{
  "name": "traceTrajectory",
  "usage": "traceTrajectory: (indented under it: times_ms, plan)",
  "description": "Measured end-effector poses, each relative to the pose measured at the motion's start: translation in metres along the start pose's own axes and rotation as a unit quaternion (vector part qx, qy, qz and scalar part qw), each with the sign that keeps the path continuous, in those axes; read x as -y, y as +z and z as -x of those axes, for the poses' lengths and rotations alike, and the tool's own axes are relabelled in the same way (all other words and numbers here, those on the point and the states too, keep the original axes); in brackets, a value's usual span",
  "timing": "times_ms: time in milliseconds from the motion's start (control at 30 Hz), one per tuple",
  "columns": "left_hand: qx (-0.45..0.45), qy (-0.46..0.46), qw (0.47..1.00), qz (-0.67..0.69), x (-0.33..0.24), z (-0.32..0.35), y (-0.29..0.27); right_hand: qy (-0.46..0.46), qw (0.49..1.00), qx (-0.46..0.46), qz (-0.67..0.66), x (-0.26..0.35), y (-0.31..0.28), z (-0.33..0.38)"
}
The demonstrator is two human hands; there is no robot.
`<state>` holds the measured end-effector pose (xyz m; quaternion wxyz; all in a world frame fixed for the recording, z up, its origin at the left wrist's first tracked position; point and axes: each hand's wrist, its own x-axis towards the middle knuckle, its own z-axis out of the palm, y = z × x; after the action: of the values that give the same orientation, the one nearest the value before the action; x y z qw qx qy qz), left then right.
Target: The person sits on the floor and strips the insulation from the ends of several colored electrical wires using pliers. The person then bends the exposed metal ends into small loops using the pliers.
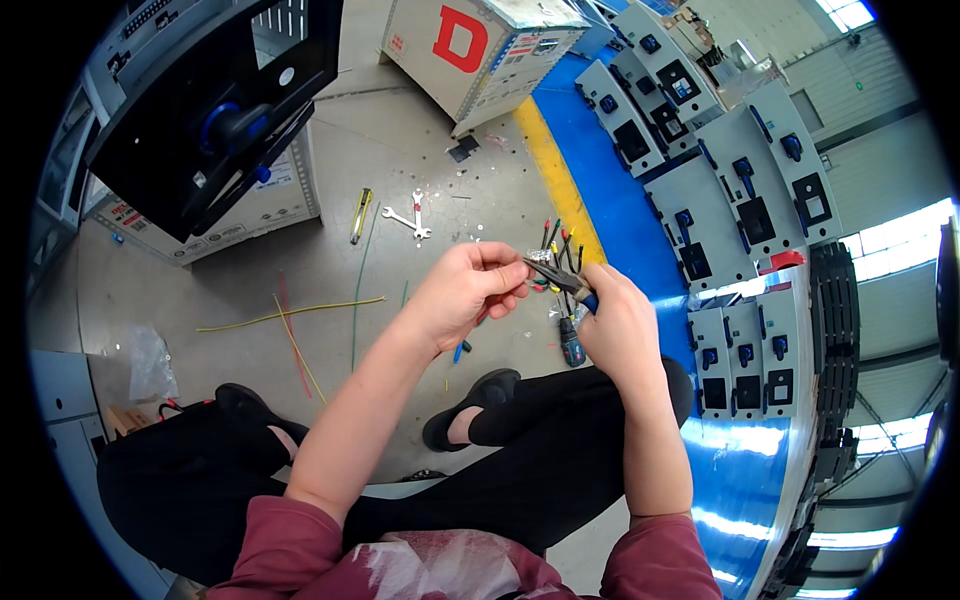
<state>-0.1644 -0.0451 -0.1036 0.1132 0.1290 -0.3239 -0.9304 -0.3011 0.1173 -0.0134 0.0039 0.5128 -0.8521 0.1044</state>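
My left hand point(470, 290) is closed in a pinch, thumb against forefinger, at the centre of the view. What it pinches is too small and too covered to make out. My right hand point(622, 318) grips long-nosed pliers point(560, 277) by their dark blue handles. The jaws point left and meet the left fingertips. On the floor just beyond the pliers lie several short black cables point(556, 238) with red and yellow ends. A small clear bag of bits point(540, 256) sits beside them. Below the pliers rests a cordless drill point(571, 345).
Farther left on the floor are a yellow utility knife point(361, 216), wrenches point(416, 214), loose yellow wires point(262, 320) and a crumpled plastic bag point(150, 362). A black panel point(190, 130) rises at upper left. A pale crate point(470, 60) stands ahead; grey panels point(735, 195) stand at right.
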Motion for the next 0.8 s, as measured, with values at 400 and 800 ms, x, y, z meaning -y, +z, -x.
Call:
traceTrajectory:
  times_ms: [400, 800]
  plan:
    - [-0.056, 0.101, 0.988, 0.107, -0.004, 0.012, 0.017, 0.105, 0.931, 0.134, -0.322, 0.001, 0.007, -0.005]
    - [-0.072, 0.104, 0.987, 0.102, -0.007, 0.022, 0.017, -0.012, 0.991, 0.027, -0.132, 0.023, 0.009, 0.002]
